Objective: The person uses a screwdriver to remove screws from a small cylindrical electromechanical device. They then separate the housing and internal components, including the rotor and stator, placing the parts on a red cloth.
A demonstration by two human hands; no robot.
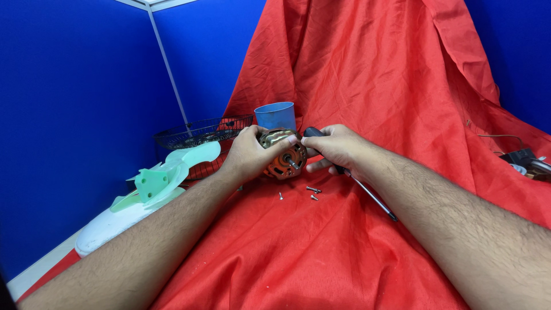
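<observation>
1. Grip: my left hand [249, 154] is wrapped around the motor [283, 154], fingers over its top and thumb below, holding it just above the red cloth [321, 252].
2. My right hand [333, 148] is closed on the black handle of a screwdriver [367, 192], whose shaft runs back along my forearm; the fingertips of this hand also touch the motor's right side.
3. Handling, as I judge it: the motor is a dense block of metal, heavy for its bulk, stiff, and not slippery. I would hold it by the outer housing and keep off the windings and the short shaft at the front, which could be bent or nicked.
4. Look: round, brass-coloured casing above, orange-brown plate with copper windings showing through, a small shaft at centre.
5. Position: the motor sits mid-picture, in front of a blue cup [275, 115].
6. Nearby: three small screws [313, 189] lie loose on the cloth just below the motor. To the left are a pale green fan blade [166, 175] and a black wire guard [201, 133].
</observation>
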